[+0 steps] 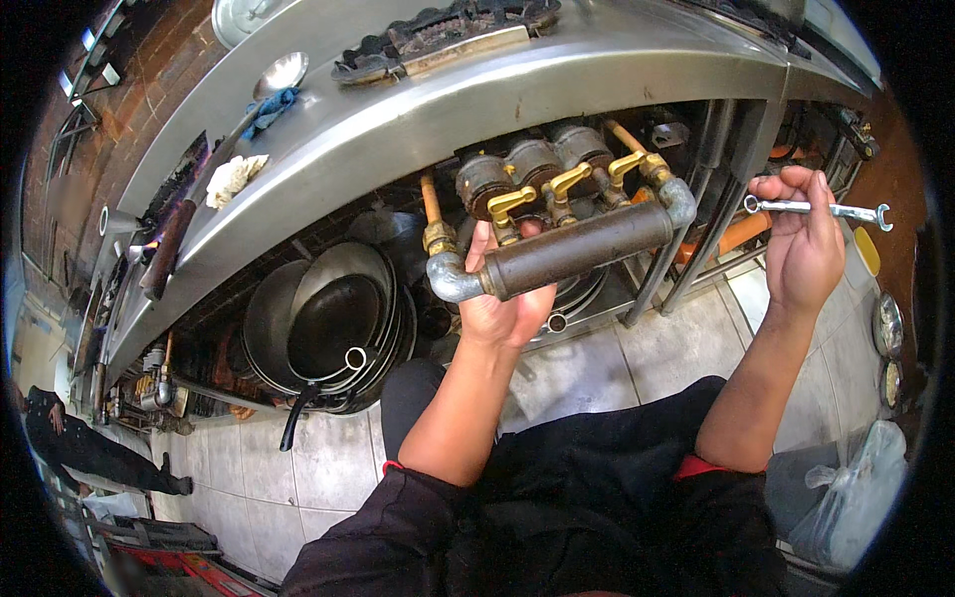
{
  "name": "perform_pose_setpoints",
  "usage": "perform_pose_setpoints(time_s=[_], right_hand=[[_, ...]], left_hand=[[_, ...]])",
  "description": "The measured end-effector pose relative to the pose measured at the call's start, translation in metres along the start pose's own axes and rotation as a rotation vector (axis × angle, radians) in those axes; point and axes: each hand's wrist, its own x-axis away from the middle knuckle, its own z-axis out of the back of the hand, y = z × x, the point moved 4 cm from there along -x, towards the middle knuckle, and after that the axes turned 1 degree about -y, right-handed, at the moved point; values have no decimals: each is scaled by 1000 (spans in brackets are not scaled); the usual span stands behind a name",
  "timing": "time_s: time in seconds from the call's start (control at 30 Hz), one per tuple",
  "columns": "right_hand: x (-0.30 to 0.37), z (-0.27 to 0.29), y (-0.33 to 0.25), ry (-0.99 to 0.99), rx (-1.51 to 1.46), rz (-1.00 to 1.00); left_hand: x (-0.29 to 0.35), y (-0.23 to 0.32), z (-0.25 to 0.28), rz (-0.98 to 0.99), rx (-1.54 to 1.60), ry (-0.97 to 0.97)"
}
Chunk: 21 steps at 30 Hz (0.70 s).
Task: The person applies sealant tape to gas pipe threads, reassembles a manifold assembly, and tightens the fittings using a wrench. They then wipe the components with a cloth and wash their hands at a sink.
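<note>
My right hand (801, 259) is raised at the right, closed on a silver combination wrench (848, 211). The wrench lies nearly level, its open-jaw end out to the right and its ring end beside my fingertips. From below, my left hand (497, 316) is wrapped round the left part of a thick dark gas pipe (582, 251); some fingers show behind it and others are hidden. Grey elbows cap the pipe's ends. Along its far side stand brass valves with yellow levers (569, 181), in front of round, rusty metal burner parts (527, 164).
Above runs the steel edge of a stove counter (438, 134), with a black burner grate on top. Several woks (338, 313) are stacked beneath. A ladle (282, 75), blue cloth and white rag lie on the counter. Another person's legs (90, 448) show far left. A clear plastic bag (860, 497) sits lower right.
</note>
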Motion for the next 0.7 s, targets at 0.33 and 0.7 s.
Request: perform_pose_setpoints(time_s=[0.33, 0.7], right_hand=[[-1, 5, 2, -7, 10, 42], [10, -17, -8, 60, 118, 288]], left_hand=[[0, 4, -12, 128, 14, -175], [-5, 4, -16, 160, -244, -155]])
